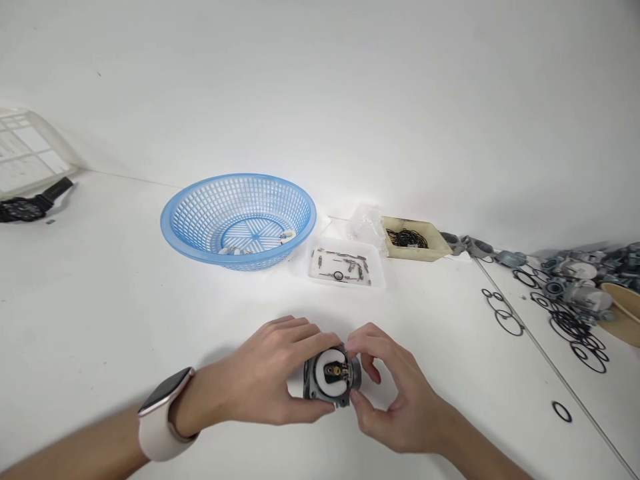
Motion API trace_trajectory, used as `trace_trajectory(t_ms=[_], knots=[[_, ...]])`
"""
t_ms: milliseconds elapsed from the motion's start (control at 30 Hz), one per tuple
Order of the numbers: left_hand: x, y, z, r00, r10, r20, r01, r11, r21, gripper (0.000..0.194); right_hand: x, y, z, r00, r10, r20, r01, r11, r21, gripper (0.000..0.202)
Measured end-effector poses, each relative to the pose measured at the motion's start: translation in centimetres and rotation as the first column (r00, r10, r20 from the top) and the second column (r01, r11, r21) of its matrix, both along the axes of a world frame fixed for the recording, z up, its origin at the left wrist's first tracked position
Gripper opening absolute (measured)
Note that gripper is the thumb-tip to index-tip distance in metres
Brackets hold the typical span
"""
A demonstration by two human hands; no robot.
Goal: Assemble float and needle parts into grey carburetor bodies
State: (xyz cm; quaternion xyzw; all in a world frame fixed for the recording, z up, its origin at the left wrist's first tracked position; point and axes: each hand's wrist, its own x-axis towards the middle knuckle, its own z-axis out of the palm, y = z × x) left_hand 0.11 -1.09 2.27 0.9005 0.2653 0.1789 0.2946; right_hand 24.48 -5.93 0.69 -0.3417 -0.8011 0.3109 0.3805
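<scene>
A grey metal carburetor (355, 375) is held just above the white table, its open side facing up. Inside it sits a white ring-like float (323, 373) around brass-coloured parts. My left hand (273, 373), wearing a watch (165, 413) on its wrist, grips the carburetor from the left, fingers along the far edge and thumb along the near edge. From the right, my right hand (400, 400) pinches the carburetor's right side, index finger at the far corner and thumb at the near corner. Whether a small part lies under the right fingertips is hidden.
Behind the hands stand a blue basket (237, 180) with a few white parts, a white tray (377, 277) of small metal pieces, and a cream bin (437, 250) of black rings. Black O-rings (570, 327) and a pile of carburetor parts (585, 273) lie right; a black wristwatch (25, 209) lies far left.
</scene>
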Motion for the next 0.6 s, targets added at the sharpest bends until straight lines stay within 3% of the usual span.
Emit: trace_trajectory(t_ms=[200, 367, 600], knots=[[0.10, 0.00, 0.05, 1.000, 0.007, 0.002, -0.007, 1.000, -0.021, 0.050, 0.01, -0.15, 0.03, 1.000, 0.010, 0.000, -0.010, 0.999, -0.039, 0.069], [0.04, -0.08, 0.12, 1.000, -0.004, -0.007, 0.004, 0.999, 0.041, 0.050, -0.06, 0.03, 0.00, 0.999, -0.036, -0.002, 0.036, 0.999, -0.009, 0.066], [0.00, -0.03, -0.07, 1.000, -0.004, -0.014, 0.004, 1.000, -0.004, 0.051, 0.19, -0.11, -0.08, 0.999, 0.038, -0.002, -0.038, 0.999, -0.036, 0.071]])
